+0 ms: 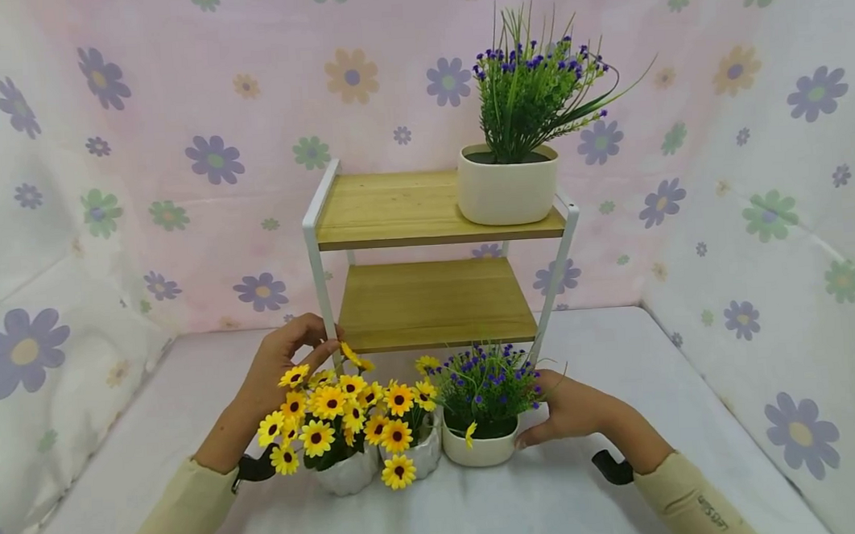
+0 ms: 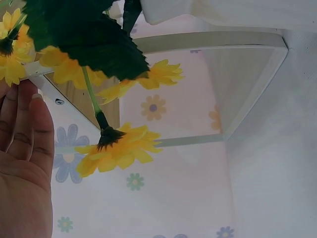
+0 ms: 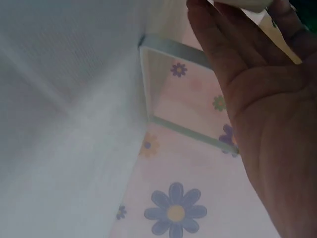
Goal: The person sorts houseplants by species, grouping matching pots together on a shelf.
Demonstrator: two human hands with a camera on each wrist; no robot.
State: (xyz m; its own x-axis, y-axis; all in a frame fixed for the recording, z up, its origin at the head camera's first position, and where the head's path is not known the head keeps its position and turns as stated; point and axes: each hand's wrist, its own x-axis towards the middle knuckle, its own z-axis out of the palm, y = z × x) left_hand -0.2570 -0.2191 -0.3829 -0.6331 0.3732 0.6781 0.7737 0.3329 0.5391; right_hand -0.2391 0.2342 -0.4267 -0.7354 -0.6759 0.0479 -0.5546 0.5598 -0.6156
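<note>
My right hand [image 1: 576, 404] grips the cream pot [image 1: 481, 451] at its near end, thumb in front, fingers reaching behind; my left hand [image 1: 282, 363] pinches the white shelf post [image 1: 320, 281]. The pot is probably light, stiff and somewhat slippery, best held low on the wall, as the sprigs would give. Lying just left of my right grip, it is low and rounded, with dark fill and purple blooms [image 1: 486, 381] on fine green stems. Farther left, toward my other hand, stand white pots [image 1: 347, 477] of yellow flowers [image 1: 328, 402].
</note>
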